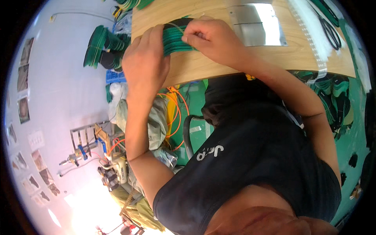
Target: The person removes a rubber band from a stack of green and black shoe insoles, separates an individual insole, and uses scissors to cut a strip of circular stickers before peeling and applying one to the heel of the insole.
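White wall (pixel 58 82) fills the 9 o'clock side, hung with small pictures. Toward 10 o'clock, bundled green-and-black pieces (pixel 94 49) stand beyond the table's edge; below them sits a blue crate (pixel 114 76), its contents not discernible. At 11 o'clock, the left hand (pixel 145 58) is clamped over the near-left end of a green-and-black stack (pixel 176 41), fingers bent close together across it, thumb low at its side. The stack lies at 12 o'clock at the wooden table (pixel 188 68), layers pressed together, between the two hands, which are apart. Just past 12 o'clock, the right hand (pixel 213 39), fingers curled, pinches a thin pale band (pixel 175 26) crossing the stack. A shiny metal plate (pixel 270 33) lies at 1 o'clock; black-handled scissors (pixel 326 26) rest at 2 o'clock.
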Demonstrator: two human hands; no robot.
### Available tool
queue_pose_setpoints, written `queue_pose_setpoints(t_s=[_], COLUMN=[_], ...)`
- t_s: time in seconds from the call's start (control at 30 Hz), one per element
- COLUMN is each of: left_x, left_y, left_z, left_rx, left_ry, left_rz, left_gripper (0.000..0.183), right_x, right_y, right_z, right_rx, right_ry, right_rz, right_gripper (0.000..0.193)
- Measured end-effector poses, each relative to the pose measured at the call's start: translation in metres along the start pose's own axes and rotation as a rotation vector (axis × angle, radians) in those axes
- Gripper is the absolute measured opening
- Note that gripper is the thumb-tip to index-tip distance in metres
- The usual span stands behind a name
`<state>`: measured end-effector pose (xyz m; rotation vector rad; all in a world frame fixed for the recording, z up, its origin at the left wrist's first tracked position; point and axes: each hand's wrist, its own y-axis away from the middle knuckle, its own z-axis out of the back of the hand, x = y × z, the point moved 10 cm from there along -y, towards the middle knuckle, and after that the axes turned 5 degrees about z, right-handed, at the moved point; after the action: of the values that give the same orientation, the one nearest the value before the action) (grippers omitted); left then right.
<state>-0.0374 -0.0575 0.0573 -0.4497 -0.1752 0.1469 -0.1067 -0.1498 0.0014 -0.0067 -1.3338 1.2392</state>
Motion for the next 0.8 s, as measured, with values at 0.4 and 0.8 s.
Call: queue_pose_setpoints(t_s=[0.4,0.8], left_x=[-0.045,-0.111], left_y=[-0.006,0.007], left_z=[0.003,0.048], left_rx=[-0.053,-0.479], left_ry=[0.494,0.403], left_rz=[-0.325,-0.731], left_gripper=[0.062,0.027], right_x=[0.069,-0.033], right_y=[0.085,0.067], right_z=[0.058,0.115], right_rx=[0.359,0.371], right_ry=[-1.512,-0.137], right_rz=[-0.234,-0.318], right_gripper=[0.075,0.068])
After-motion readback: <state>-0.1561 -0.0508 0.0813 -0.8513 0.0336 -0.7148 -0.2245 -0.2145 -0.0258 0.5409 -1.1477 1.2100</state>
